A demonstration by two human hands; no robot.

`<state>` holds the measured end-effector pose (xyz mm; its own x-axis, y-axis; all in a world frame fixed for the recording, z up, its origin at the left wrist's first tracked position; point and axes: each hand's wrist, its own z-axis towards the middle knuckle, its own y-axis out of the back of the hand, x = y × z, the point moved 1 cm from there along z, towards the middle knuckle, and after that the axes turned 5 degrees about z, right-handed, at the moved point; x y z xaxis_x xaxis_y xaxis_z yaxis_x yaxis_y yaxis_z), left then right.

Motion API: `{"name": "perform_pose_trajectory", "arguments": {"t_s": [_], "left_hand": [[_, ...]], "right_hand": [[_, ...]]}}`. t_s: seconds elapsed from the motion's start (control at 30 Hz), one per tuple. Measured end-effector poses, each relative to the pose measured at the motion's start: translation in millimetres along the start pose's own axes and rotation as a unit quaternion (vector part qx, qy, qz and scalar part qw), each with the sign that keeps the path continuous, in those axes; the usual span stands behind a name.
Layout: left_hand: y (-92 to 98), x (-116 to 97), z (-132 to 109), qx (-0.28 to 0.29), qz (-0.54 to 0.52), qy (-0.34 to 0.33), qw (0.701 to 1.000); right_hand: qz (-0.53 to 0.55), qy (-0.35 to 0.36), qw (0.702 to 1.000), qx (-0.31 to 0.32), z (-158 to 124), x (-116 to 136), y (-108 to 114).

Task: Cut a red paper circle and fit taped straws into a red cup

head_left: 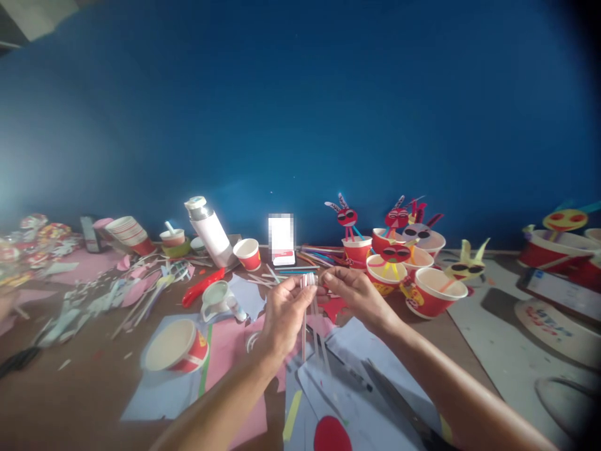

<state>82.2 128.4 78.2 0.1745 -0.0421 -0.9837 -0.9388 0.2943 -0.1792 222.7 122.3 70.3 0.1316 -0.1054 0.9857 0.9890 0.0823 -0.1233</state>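
1. Blur softens the whole view, so small details near the hands are hard to make out; the far left edge of the table [70,376] smears into coloured streaks.
2. Both hands meet above the table's middle. The left hand [282,313] is closed around a small bundle of thin drinking straws [307,300], which hang down from its fingers.
3. The right hand [354,294] pinches the top of the same bundle, thumb and forefinger together; the exact grip on the tips is too blurred to tell.
4. Below the hands lie overlapping flat sheets of pink and white paper [225,363], partly hidden by both forearms. A red paper disc [332,435] is cut off by the lower edge.
5. Left of the left hand, a red-and-white paper cup [176,347] lies tilted, its round mouth showing. A red tool [203,286] lies beyond it.
6. Beyond the right hand stand paper cups topped with cut-out faces wearing dark glasses [397,252].
7. A white bottle [210,232] leans farther back to the left.
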Motion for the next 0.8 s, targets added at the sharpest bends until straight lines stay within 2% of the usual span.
{"name": "perform_pose_trajectory", "arguments": {"t_s": [0.13,0.37,0.6,0.8], "left_hand": [[1.0,-0.2,-0.5,0.008,0.012,-0.012,1.0],[-2.1,-8.2,-1.7,0.025,-0.013,0.023,0.999],[-3.9,-7.3,-0.8,0.025,-0.038,0.031,0.998],[-4.1,-4.8,-2.0,0.03,-0.044,0.007,0.999]], "right_hand": [[-0.037,0.014,0.999,-0.015,0.1,2.8,-2.0],[-0.07,0.031,0.997,-0.01,-3.5,12.4,-2.7],[-0.255,0.06,0.964,-0.051,-11.7,28.8,-3.4],[-0.236,0.049,0.97,-0.043,-13.4,26.8,-7.0]]}}
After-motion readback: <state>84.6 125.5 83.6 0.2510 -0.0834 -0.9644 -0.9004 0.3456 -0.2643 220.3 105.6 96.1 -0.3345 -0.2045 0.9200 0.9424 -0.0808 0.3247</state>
